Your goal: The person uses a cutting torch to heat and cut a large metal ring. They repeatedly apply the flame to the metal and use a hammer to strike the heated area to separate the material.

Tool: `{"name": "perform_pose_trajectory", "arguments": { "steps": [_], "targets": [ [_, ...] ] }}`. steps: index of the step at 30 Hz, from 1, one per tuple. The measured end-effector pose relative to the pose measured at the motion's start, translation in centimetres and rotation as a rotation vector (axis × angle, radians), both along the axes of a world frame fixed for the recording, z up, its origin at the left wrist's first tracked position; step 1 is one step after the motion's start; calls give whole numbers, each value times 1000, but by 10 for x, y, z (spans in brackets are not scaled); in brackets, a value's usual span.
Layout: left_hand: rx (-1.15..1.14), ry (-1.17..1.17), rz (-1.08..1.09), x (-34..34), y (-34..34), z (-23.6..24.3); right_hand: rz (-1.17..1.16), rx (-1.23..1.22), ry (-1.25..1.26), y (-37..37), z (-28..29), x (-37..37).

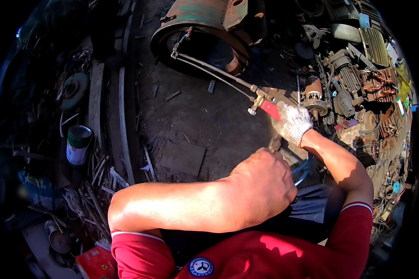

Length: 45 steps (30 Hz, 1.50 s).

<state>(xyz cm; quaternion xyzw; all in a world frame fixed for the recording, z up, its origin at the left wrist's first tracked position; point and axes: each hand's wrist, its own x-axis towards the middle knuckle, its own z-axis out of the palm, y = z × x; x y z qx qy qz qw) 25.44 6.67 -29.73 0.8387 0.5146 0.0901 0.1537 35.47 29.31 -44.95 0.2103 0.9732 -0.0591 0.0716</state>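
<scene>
A white knitted glove covers my right hand (292, 122), which is closed round the red handle of a cutting torch (219, 72). The torch's long twin tubes stretch away to the left, and its bent head lies over the near opening of a rusty metal cylinder (198, 18) with green paint patches. Whether the tip touches the metal I cannot tell. My bare left hand (265, 183) is curled into a fist below the glove. What lies in its fingers is hidden. A blue hose (304, 170) loops just beside this fist.
Old motor parts (342, 76) and a rotor (314, 88) are heaped on the right. On the left lie a long metal rail (124, 116), a white and green can (78, 146) and scrap sticks. A flat plate (183, 158) rests on the dark floor.
</scene>
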Motion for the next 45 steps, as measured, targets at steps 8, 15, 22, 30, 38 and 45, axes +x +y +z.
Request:
{"name": "perform_pose_trajectory", "arguments": {
  "steps": [8,15,22,30,38,45],
  "targets": [
    [-30,21,-1,1,7,9,-26,-7,13,6,-7,5],
    [-76,-28,26,8,16,8,16,-47,27,11,-4,9],
    [-91,-16,25,6,18,10,8,-88,22,11,-6,10],
    [-96,-15,-23,-2,14,11,-20,-37,18,9,-10,14],
    [-59,-31,11,1,15,9,-7,-94,-12,6,3,7],
    [-66,5,0,5,17,11,9,-95,-8,7,5,7]
  ]
}}
